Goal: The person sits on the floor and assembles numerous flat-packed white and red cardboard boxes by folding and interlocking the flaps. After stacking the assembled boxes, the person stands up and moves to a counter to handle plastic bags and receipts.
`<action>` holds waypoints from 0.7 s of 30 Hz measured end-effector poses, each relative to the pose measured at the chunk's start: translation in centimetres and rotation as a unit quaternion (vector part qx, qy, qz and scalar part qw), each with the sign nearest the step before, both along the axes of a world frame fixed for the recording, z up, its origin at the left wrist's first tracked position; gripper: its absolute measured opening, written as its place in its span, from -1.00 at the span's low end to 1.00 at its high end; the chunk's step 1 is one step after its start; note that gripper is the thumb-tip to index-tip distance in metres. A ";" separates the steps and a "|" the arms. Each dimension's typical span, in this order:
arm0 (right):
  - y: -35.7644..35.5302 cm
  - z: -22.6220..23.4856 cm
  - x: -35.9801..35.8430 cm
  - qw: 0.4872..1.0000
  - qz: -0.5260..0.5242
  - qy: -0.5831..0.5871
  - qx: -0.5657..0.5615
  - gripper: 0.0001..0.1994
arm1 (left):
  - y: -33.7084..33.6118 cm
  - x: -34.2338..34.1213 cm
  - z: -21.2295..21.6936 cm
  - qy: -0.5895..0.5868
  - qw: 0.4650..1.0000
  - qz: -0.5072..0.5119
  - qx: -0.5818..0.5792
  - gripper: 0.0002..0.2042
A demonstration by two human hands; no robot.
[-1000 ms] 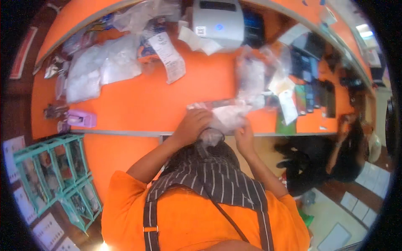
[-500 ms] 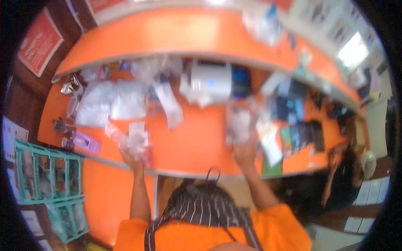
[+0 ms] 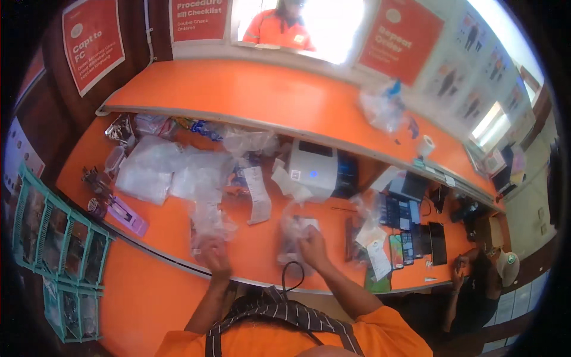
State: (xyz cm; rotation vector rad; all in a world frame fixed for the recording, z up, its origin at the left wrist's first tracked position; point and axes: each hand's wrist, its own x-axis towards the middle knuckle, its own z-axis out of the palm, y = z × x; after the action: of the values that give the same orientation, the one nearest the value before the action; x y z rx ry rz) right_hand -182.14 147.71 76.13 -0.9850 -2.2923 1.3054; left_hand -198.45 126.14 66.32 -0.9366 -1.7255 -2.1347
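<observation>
gripping clear bags [image 3: 208, 229], both hands | orange counter [image 3: 160, 229] | red posters [image 3: 399, 37], white printer [image 3: 315, 169]

Strong daylight through window [image 3: 309, 24] above orange counter [image 3: 262, 95], blown out to white glare. Counter evenly lit, shadows soft beneath upper shelf. Heavy fisheye bend: counter edges curve, corners vignetted black. Motion blur on clear plastic bags [image 3: 208, 229] near counter's front edge; posters beside window fairly sharp.

Single head view, fisheye.
Looks steeply down from above onto orange counter [image 3: 178, 232], close range; straight edges bowed toward rim.
</observation>
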 end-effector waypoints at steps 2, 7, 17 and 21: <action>-0.7 -6.4 -2.1 0.982 0.008 0.180 -0.063 -0.74 | 2.1 2.4 0.5 0.044 0.980 -0.074 -0.181 -0.62; -7.0 -7.4 -8.9 0.941 0.119 0.221 -0.227 -0.59 | 2.2 2.1 2.0 0.023 0.927 -0.080 -0.365 -0.28; 11.6 4.0 11.3 0.957 -0.205 0.137 0.150 -0.66 | 2.0 3.4 1.8 -0.132 0.921 -0.061 -0.362 -0.27; 19.8 -0.7 19.1 0.933 -0.066 -0.109 0.337 -0.56 | 2.9 6.3 2.6 -0.146 0.961 -0.030 -0.234 -0.28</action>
State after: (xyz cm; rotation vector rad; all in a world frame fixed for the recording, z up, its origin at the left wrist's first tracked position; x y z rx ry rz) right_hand -163.09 167.55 75.39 -1.0310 -2.4972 0.3001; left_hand -192.18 129.00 68.92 -0.8131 -2.4505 -2.0182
